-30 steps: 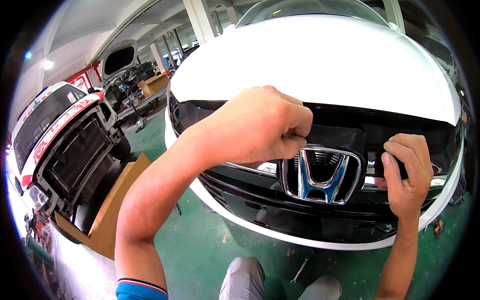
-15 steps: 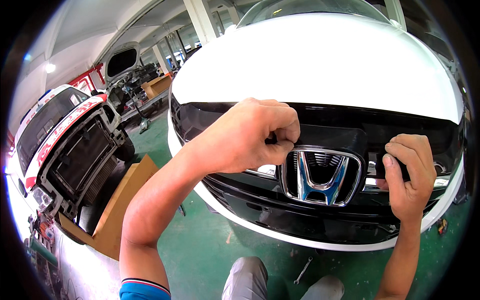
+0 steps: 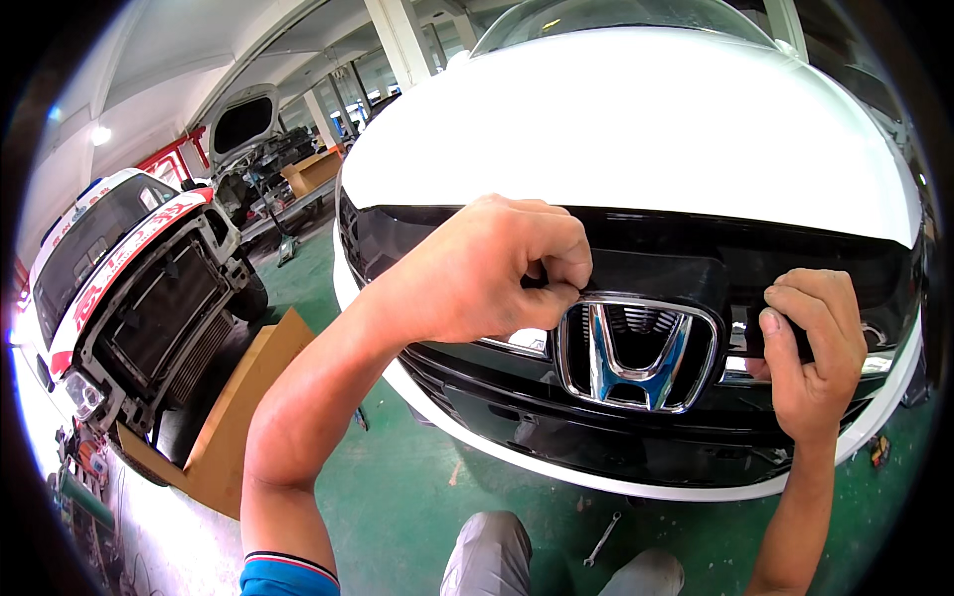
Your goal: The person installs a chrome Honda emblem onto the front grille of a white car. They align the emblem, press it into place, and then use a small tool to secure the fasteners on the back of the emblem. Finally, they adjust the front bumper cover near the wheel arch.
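Note:
A chrome-framed emblem [image 3: 644, 382] sits in the middle of the glossy black grille [image 3: 576, 429] on a white car's front. My left hand [image 3: 502, 270] is closed in a pinch by the emblem's upper left corner, against the black panel [image 3: 656, 270] above it. Whatever is between those fingertips is too small to make out. To the right of the emblem, my right hand [image 3: 817, 348] is held close to the grille, near its chrome strip [image 3: 737, 370]. Its fingers are curled toward the thumb, and I cannot make out anything between them.
The white hood [image 3: 616, 129] rises beyond the grille. Below, a wrench [image 3: 602, 539] lies on the green floor beside my knees. At left, a cardboard box [image 3: 248, 397] stands before a red-and-white vehicle [image 3: 129, 268] with its front stripped. Small debris [image 3: 879, 450] lies at right.
My left hand has shifted very slightly to the left, still pinched by the emblem's corner. My right hand stays in nearly the same place with its fingers curled.

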Demonstrator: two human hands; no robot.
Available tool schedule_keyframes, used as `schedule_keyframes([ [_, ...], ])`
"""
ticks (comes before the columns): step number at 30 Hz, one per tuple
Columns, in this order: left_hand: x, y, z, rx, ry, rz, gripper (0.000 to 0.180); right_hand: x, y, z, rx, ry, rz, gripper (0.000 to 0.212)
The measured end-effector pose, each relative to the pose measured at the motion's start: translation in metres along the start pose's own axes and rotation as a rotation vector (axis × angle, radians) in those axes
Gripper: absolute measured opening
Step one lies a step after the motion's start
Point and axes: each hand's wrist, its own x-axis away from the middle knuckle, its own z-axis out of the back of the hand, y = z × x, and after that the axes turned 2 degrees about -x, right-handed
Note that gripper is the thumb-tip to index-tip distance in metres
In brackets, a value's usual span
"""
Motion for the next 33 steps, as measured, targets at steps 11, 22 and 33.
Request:
schedule_keyframes([
  [11,-0.020,0.007,0.000,-0.129,-0.044,-0.070,0.011,-0.001,0.000,-0.001,0.006,0.007,0.012,0.021],
  [22,-0.003,0.003,0.001,0.005,-0.061,0.054,0.023,-0.001,0.001,0.000,-0.013,0.015,-0.001,0.019],
  [33,0.065,-0.006,-0.014,0.324,0.160,0.222,0.012,-0.001,0.000,0.000,-0.021,0.026,-0.002,0.018],
])
